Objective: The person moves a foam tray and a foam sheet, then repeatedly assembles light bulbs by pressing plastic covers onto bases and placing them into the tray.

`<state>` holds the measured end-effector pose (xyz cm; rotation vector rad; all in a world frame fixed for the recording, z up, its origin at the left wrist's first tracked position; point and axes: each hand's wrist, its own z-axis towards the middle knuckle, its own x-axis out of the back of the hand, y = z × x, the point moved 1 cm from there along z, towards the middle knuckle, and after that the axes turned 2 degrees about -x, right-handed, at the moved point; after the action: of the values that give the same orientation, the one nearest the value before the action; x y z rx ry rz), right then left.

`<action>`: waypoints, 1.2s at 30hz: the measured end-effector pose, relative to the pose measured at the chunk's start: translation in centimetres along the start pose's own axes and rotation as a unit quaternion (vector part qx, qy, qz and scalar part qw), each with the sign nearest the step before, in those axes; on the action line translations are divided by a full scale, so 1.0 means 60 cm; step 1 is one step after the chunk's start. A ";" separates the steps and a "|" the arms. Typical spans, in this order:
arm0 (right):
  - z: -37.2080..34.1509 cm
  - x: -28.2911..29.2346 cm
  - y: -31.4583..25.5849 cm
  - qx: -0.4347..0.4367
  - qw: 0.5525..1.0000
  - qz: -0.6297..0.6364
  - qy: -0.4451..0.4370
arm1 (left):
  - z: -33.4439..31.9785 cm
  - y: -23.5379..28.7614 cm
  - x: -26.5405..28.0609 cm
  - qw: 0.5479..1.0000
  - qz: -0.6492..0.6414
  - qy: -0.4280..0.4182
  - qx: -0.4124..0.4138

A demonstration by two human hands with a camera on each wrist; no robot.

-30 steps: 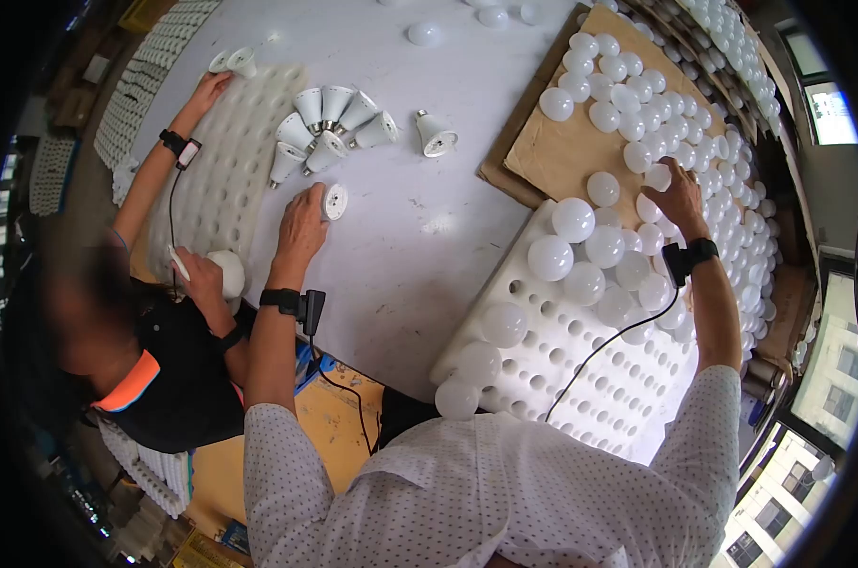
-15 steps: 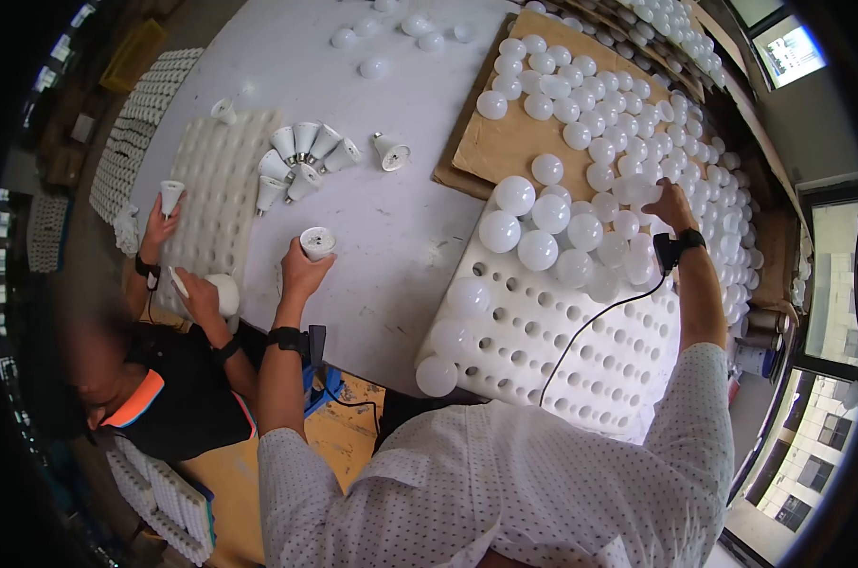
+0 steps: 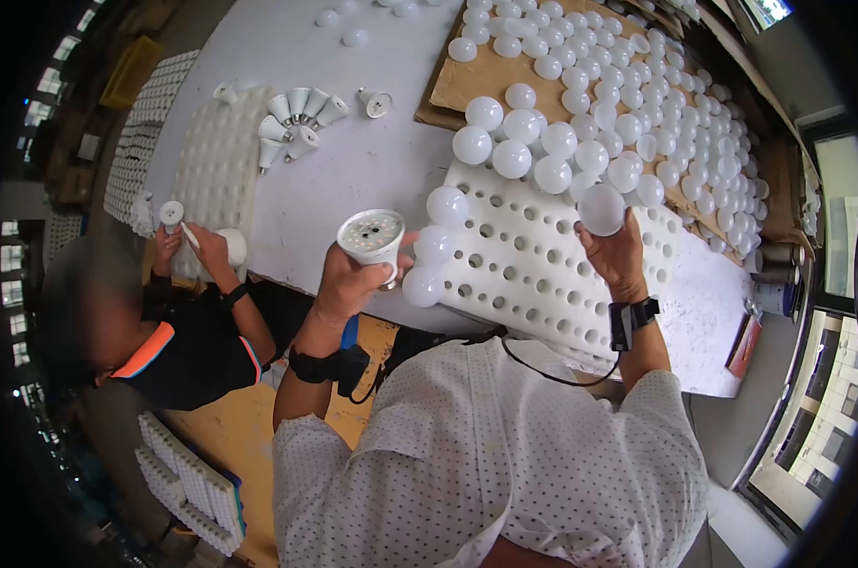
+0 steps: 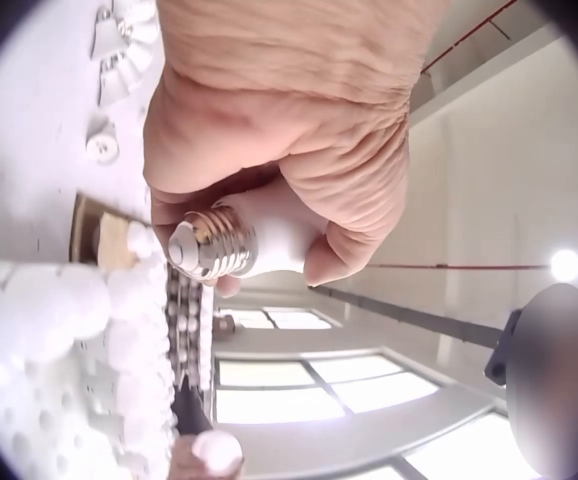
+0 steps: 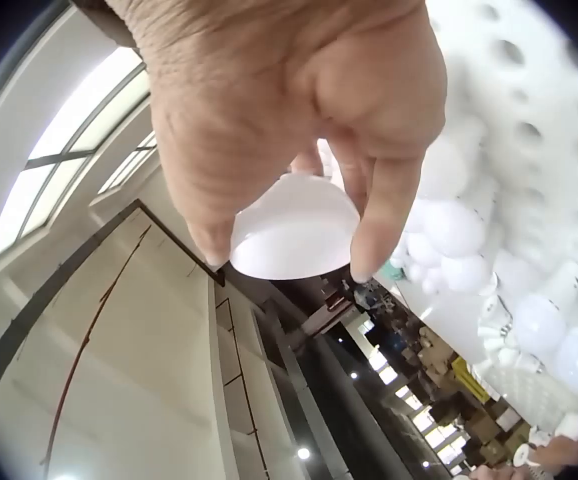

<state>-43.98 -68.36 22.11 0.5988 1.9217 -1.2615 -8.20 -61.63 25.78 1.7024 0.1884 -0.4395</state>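
My left hand (image 3: 346,284) grips a white bulb base (image 3: 370,237), its round face with small chips turned up in the head view. In the left wrist view the base's silver screw cap (image 4: 212,245) points out between the thumb and fingers. A frosted white dome cover (image 3: 601,209) is pinched by the fingertips of my right hand (image 3: 618,254), above the perforated foam tray (image 3: 543,284). The right wrist view shows the cover's (image 5: 297,228) open rim facing away from the palm. Base and cover are apart.
Bulbs stand along the foam tray's left and back edges. Many domes lie on cardboard (image 3: 443,83) at the back right. Several bulb bases (image 3: 301,142) lie beside another foam sheet (image 3: 211,170). At the left, another person (image 3: 202,350) holds a bulb base (image 3: 171,213).
My left hand has lifted the base up and to the right. My right hand has moved from the pile of domes toward my body with a cover. The other person's hands have come closer together.
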 end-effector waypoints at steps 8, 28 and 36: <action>-0.059 -0.058 0.062 -0.062 0.981 -0.080 -0.163 | 0.024 -0.039 -0.146 0.975 0.120 -0.186 0.014; -0.088 -0.131 0.076 -0.062 0.927 -0.309 -0.202 | -0.007 -0.027 -0.139 0.928 0.285 -0.231 0.069; -0.080 -0.127 0.086 -0.007 0.873 -0.407 -0.270 | -0.009 -0.039 -0.125 0.915 0.320 -0.232 0.080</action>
<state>-37.19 -61.75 26.32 -0.6191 1.7067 -1.6733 -15.80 -59.74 26.62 1.6542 -0.7538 -0.3527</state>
